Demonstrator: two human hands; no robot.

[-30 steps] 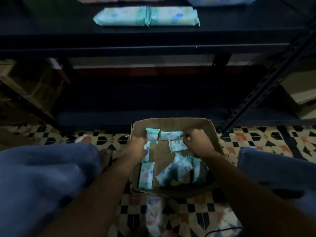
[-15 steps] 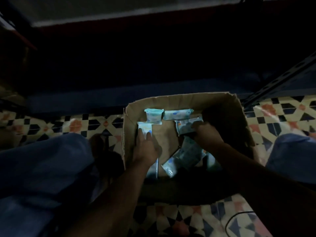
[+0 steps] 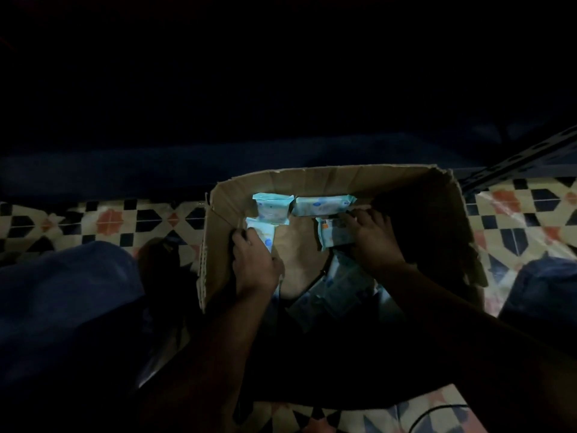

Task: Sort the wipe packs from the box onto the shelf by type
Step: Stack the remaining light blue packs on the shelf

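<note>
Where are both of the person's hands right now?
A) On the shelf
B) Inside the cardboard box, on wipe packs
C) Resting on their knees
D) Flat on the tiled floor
B: the left hand and the right hand both reach into the box, each on a wipe pack.

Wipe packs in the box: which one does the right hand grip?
The pack with the orange corner mark, right of the box's middle, under the right hand. The left hand touches another pack.

Bare box floor (image 3: 299, 254) between both hands looks passable (dim light); packs (image 3: 337, 292) crowd nearer.
</note>
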